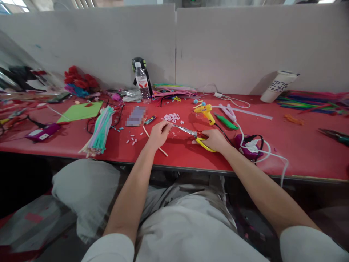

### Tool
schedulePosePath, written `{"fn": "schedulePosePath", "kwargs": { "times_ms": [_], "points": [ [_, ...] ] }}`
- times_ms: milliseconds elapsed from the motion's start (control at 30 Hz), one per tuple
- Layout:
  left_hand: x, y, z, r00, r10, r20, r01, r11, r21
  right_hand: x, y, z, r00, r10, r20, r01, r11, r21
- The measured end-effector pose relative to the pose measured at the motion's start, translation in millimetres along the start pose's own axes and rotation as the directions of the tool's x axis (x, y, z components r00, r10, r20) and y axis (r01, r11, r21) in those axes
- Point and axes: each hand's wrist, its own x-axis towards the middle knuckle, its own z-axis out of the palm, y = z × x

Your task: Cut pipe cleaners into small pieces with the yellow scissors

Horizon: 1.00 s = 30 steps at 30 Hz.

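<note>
My right hand (214, 141) grips a pair of scissors (188, 130) by their red and yellow handles, blades pointing left. My left hand (160, 134) is closed in a pinch right at the blade tips; whatever is between its fingers is too small to make out. A thin cream stem (163, 151) runs under my left wrist on the red table. Just beyond the fingertips lies a heap of short pale pink pieces (171, 117). Several more loose pieces (133, 139) are scattered left of my left hand. A small utility knife (150, 119) rests behind that hand.
A yellow glue gun (205, 113) and a green-handled tool (226, 121) lie beyond my right hand, a purple device (248, 146) with cables beside it. Leftward are a pipe-cleaner bundle (102, 129) and a green sheet (81, 111). Behind stand a water bottle (142, 83) and a tilted cup (278, 86).
</note>
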Motion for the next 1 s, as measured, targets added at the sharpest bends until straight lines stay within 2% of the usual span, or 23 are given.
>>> {"fn": "schedulePosePath", "kwargs": {
  "times_ms": [167, 467, 567, 733, 1000],
  "points": [
    [0.3, 0.5, -0.3, 1.000, 0.004, -0.005, -0.004, 1.000, -0.008, -2.3, 3.2, 0.9, 0.998, -0.019, -0.053, 0.021, 0.999, 0.039],
    [1.2, -1.4, -0.4, 0.999, 0.034, -0.016, -0.034, 0.999, 0.002, -3.5, 5.0, 1.2, 0.997, -0.055, -0.055, 0.060, 0.993, 0.098],
    [1.0, -1.8, 0.1, 1.000, 0.011, -0.022, -0.012, 0.999, -0.031, -2.9, 5.5, 2.0, 0.997, -0.058, -0.060, 0.064, 0.993, 0.101],
    [0.1, -1.1, 1.8, 0.996, -0.094, -0.014, 0.092, 0.991, -0.102, -3.1, 4.5, 1.0, 0.997, -0.060, -0.052, 0.064, 0.993, 0.097],
    [-0.7, 3.4, 1.2, 0.996, -0.086, -0.027, 0.085, 0.996, -0.042, -5.1, 2.7, -2.3, 0.996, -0.086, -0.027, 0.089, 0.992, 0.092]
  ]
}}
